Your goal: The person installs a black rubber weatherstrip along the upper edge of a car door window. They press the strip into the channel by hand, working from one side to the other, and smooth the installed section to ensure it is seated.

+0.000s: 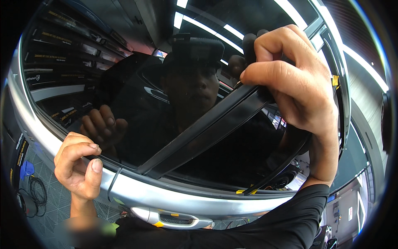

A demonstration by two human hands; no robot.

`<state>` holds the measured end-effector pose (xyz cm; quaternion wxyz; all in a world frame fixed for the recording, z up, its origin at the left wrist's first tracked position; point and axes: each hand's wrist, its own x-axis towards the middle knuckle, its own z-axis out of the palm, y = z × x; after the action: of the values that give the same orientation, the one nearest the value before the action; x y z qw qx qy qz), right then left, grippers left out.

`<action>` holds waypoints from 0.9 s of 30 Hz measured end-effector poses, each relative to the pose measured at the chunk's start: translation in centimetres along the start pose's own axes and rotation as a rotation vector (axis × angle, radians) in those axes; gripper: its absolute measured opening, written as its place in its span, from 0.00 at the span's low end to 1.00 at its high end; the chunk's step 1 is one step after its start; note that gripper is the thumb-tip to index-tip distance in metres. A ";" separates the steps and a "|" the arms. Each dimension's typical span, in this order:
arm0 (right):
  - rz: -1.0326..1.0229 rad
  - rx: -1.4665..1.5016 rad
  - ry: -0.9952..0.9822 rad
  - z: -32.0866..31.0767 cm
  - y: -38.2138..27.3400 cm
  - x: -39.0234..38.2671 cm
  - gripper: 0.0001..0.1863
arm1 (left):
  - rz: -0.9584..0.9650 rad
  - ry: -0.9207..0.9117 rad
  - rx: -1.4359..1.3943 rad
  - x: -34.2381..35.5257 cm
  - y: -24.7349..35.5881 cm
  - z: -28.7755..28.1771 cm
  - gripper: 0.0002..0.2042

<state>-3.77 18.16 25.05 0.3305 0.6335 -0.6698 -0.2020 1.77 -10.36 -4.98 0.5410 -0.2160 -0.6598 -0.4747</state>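
Note:
A dark, glossy car side window fills the middle, with a broad black pillar trim strip running diagonally across it. At the strip's upper end is my right hand, fingers bent and thumb pressed along the trim's edge; its far fingertips are partly hidden. My left hand is at the window's lower edge, above the silver door. Its fingers are loosely curled, the thumb stands apart from the index finger, and nothing shows between them. Both hands are mirrored in the glass.
Below the window is a silver door handle with bits of yellow tape. More yellow tape sticks to the frame at right. On the grey tiled floor at left lie a black cable and a blue cloth-like item.

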 end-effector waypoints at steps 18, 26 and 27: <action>0.032 0.121 -0.038 -0.6 0.9 0.4 0.19 | -0.019 -0.002 0.000 0.1 0.1 0.2 0.11; -0.015 0.107 -0.091 -1.5 0.5 0.8 0.15 | -0.014 0.026 0.002 0.1 0.1 0.4 0.11; -0.015 0.069 -0.094 -1.4 0.5 0.9 0.15 | -0.006 0.028 -0.002 0.0 0.1 0.4 0.11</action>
<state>-3.14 17.56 26.53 0.2751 0.6394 -0.6864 -0.2107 1.65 -10.02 -4.90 0.5486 -0.2077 -0.6523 -0.4801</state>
